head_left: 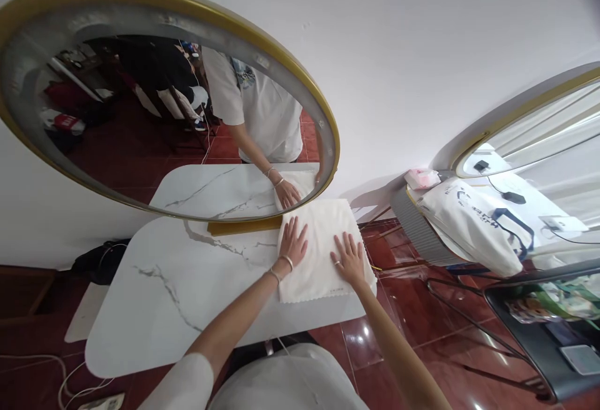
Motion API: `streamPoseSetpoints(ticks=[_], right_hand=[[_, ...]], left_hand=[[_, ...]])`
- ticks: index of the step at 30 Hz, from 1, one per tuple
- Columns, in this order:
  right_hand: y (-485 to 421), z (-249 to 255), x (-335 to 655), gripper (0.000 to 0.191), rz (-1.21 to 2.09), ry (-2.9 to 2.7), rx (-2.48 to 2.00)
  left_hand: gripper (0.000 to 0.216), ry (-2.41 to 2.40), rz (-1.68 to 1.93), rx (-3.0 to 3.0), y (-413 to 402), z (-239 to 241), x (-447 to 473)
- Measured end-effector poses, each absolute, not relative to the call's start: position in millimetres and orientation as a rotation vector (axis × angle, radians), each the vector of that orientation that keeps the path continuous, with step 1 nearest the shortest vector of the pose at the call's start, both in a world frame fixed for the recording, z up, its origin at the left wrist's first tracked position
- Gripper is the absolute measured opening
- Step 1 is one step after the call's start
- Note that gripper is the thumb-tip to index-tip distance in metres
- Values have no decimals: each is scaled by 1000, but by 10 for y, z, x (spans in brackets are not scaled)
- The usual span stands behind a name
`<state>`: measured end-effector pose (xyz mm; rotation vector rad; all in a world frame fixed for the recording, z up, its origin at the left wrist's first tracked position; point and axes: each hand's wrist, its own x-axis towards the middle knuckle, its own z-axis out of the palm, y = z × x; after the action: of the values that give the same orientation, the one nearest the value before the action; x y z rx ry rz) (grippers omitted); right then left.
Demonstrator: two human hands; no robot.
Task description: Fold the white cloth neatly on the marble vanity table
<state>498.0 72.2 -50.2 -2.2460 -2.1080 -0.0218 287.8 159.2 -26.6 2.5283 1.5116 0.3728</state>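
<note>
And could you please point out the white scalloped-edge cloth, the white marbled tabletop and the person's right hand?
White scalloped-edge cloth (pixel 320 257), head view: middle.
White marbled tabletop (pixel 206 285), head view: bare surface.
Person's right hand (pixel 350 262), head view: back of hand.

Soft light leaves white glare on the red floor (pixel 407 304).
</note>
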Motion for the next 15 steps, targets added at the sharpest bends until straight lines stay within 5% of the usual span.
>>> streamPoseSetpoints(ticks=[5, 15], right_hand=[[585, -554, 4956, 55, -62, -2083, -2226], [163, -627, 4818, 59, -119, -2113, -2091]], left_hand=[[64, 1734, 352, 2363, 1999, -267, 2897], [71, 1762, 443, 2450, 1497, -486, 2677]])
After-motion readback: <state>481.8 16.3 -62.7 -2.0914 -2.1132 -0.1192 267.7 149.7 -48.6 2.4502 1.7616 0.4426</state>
